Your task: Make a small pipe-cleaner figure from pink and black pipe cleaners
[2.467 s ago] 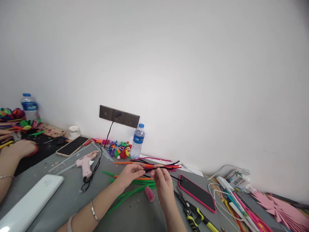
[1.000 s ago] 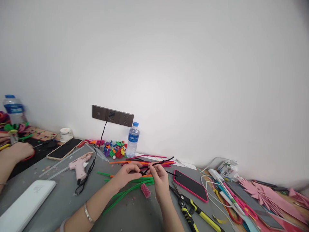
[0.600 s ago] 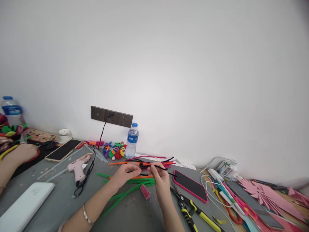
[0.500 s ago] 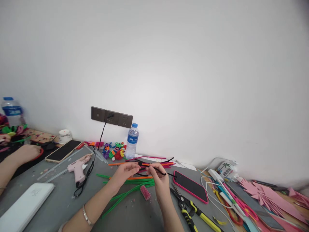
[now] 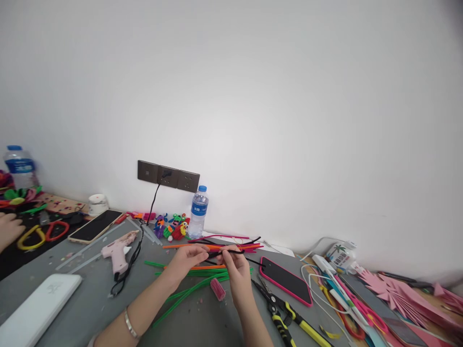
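I see my left hand and my right hand raised just above the grey table, close together, fingertips almost meeting. Both are pinched shut on a black pipe cleaner. Its long axis runs left to right across my view, from the left fingertips through the right ones and out past the right hand toward the pink-cased phone, where the free end trails off. The held span between the hands is short; the longer loose part lies on the right hand's far side, so the right hand is nearer to that tail.

Just beyond both hands lies a loose spread of orange, pink and black pipe cleaners. Under and in front of the hands lie green pipe cleaners, slanting toward my left forearm. A small pink bundle sits beside the right wrist. Yellow-handled pliers lie to the right of my right forearm.

Left of my left hand, well apart, rests a pink glue gun with its black cord. A water bottle stands upright beyond the hands by the wall; its contents I cannot make out. Another person's hand shows at the far left edge.
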Motion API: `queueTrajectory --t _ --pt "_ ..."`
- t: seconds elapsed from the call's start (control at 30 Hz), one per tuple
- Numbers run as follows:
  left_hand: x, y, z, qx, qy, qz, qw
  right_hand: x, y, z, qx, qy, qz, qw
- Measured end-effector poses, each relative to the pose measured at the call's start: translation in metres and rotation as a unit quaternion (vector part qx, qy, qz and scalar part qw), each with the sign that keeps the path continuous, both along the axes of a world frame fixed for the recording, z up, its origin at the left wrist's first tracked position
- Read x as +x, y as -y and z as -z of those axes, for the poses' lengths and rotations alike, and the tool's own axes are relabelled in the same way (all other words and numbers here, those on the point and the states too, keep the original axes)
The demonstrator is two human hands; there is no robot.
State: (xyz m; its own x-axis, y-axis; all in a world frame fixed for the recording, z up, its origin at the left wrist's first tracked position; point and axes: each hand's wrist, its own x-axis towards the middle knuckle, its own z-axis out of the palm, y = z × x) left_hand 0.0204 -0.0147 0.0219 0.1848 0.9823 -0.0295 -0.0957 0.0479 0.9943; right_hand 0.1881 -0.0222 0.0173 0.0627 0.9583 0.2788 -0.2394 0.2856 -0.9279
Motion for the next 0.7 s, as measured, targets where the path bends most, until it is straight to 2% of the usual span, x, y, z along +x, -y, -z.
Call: queueTrajectory --t 0.2,0.27,0.33,0.43,0.53,0.7 --pt "0.004 0.007 -0.004 0.031 0.000 0.142 0.989 -0.001 0.001 0.000 0.004 0.025 0.002 1.000" --pt "0.006 0.008 -0.003 0.041 -0.005 0.161 0.986 0.000 -0.001 0.002 0.000 0.039 -0.002 0.999" --pt "0.008 0.007 0.000 0.038 -0.010 0.141 0.989 0.001 -0.004 0.006 0.003 0.034 0.005 0.999" --pt "0.006 0.003 0.002 -0.004 0.010 0.057 0.998 0.006 -0.009 0.010 0.015 0.009 0.048 0.999" --pt "0.004 0.000 0.002 -0.058 0.067 -0.014 0.996 0.010 -0.010 0.010 0.021 0.008 0.077 0.997" --pt "0.004 -0.001 0.003 -0.072 0.120 -0.030 0.990 0.005 -0.006 0.004 0.034 0.067 0.048 0.996"
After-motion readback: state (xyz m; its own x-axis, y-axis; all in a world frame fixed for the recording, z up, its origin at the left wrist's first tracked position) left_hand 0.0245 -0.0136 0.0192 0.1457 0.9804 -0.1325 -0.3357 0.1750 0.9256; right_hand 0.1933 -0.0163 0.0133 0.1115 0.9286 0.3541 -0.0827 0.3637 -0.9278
